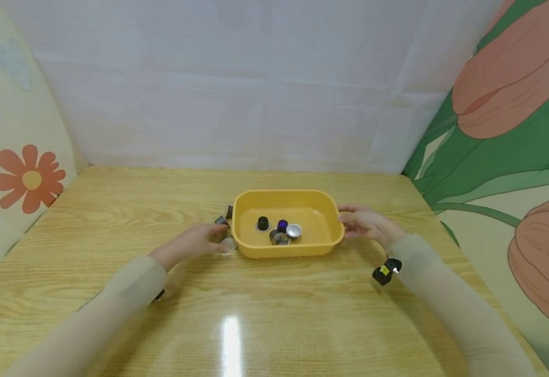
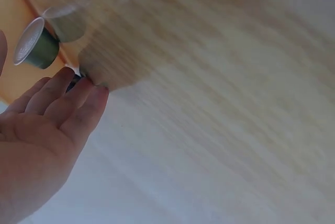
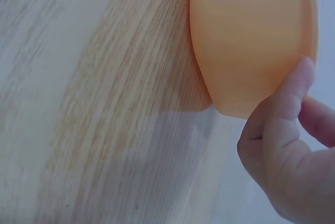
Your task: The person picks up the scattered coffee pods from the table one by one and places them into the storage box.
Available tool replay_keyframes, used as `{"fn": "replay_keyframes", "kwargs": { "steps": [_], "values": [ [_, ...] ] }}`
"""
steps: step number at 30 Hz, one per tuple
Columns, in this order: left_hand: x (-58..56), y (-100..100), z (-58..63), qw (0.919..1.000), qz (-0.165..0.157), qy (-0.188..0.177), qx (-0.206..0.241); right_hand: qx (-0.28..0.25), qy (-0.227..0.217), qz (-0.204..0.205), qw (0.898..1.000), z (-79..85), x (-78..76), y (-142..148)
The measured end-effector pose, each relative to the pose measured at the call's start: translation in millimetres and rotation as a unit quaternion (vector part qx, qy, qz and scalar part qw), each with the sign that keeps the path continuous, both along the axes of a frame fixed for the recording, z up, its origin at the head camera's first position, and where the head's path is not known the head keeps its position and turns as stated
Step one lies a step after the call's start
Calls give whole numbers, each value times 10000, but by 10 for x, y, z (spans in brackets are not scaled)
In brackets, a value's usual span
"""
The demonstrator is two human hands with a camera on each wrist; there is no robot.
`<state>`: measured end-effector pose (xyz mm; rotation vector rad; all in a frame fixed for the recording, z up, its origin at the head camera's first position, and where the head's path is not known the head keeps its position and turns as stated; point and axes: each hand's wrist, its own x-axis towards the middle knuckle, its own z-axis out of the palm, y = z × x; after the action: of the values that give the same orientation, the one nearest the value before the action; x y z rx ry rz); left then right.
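Note:
A yellow plastic basin (image 1: 286, 251) stands on the table with several coffee capsules inside, among them a black capsule (image 1: 263, 223) and a silver-lidded capsule (image 1: 294, 230). Beside its left end is my left hand (image 1: 194, 243), fingers extended near a dark capsule (image 1: 221, 221). A green capsule with a pale lid (image 2: 39, 46) lies between thumb and fingers in the left wrist view; whether they touch it I cannot tell. At the opposite end, my right hand (image 1: 366, 225) rests its fingertips against the basin's outer wall (image 3: 251, 41). Its fingers look relaxed.
Another dark capsule (image 1: 229, 211) sits against the basin's left wall. The wooden table (image 1: 303, 309) ends at a white cloth backdrop (image 1: 237, 104), with floral panels at both sides.

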<state>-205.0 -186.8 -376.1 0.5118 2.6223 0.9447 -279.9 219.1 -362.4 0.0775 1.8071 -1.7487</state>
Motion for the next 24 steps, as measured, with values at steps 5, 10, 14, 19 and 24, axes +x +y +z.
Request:
{"fn": "replay_keyframes", "kwargs": {
  "steps": [5,10,14,19,24],
  "values": [
    [-23,16,-18,9995,20,146,-273,-3,2,70,10000,-2,0,12],
    [-55,17,-57,9994,16,196,-280,8,-14,67,10000,-4,2,16],
    [-81,23,-79,9998,-52,95,-182,-23,-28,42,10000,-6,-1,19],
    [-112,19,-108,9997,-45,65,-220,37,-3,84,10000,3,1,23],
    [-139,21,-149,9992,-75,235,-322,99,7,125,9999,-2,-7,28]
  ]
}}
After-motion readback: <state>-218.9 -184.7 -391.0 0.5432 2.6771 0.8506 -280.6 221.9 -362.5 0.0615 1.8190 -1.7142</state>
